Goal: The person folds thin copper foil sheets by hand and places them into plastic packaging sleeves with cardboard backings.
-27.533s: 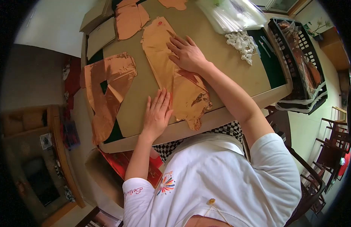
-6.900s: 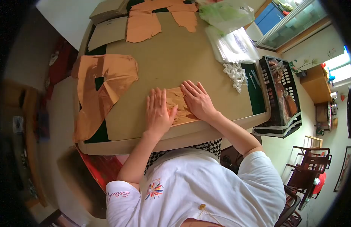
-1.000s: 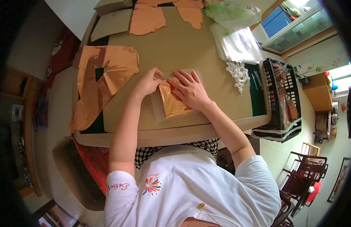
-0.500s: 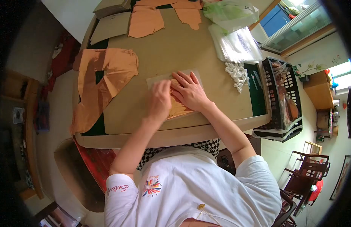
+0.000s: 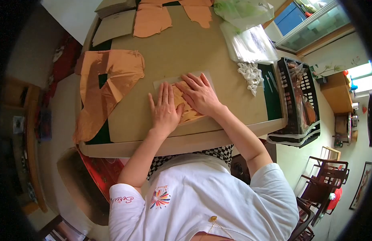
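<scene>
Hands first from my feed: left hand point(image 5: 165, 110) and right hand point(image 5: 200, 95) both lie flat, fingers spread, pressing a folded copper sheet point(image 5: 186, 114) inside a clear sleeve point(image 5: 164, 83) near the table's point(image 5: 186, 52) front edge. Farther back I see a plastic bag stack point(image 5: 250, 42).

Bare cardboard point(image 5: 182, 52) ahead; copper sheet point(image 5: 107, 80) left, white pile point(image 5: 251, 75) right.

Copper-orange foil point(image 5: 188, 113), tan tabletop point(image 5: 186, 52)
</scene>
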{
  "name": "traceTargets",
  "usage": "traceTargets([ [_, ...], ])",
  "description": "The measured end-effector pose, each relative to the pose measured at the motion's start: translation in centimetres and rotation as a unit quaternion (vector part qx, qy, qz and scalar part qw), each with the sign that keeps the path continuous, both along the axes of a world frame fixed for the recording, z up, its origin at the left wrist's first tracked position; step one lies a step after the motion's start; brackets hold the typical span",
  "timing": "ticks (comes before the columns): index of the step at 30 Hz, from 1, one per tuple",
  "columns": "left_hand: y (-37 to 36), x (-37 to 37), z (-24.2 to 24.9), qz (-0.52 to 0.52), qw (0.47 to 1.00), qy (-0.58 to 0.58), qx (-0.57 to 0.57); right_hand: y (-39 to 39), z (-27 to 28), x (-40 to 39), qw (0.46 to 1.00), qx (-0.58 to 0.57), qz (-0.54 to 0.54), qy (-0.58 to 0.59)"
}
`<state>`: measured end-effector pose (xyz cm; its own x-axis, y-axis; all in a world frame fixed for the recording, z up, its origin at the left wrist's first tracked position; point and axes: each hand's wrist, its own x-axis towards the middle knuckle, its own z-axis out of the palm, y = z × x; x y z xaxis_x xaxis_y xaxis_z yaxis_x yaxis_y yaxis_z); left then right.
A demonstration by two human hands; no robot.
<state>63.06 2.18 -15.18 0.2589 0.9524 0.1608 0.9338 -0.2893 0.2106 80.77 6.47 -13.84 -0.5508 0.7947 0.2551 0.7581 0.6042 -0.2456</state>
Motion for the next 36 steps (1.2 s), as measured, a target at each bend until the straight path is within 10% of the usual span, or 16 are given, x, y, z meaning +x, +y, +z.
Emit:
traceTargets([
  [23, 0.1, -0.1, 0.8, 0.004, 1.000, 0.016, -0.020, 0.4, -0.9, 4.3, 0.977, 0.027, -0.209, 0.023],
  [36, 0.9, -0.6, 1.1, 0.003, 0.998, 0.039, -0.056, -1.0, -0.5, 1.2, 0.996, 0.043, -0.083, -0.011],
])
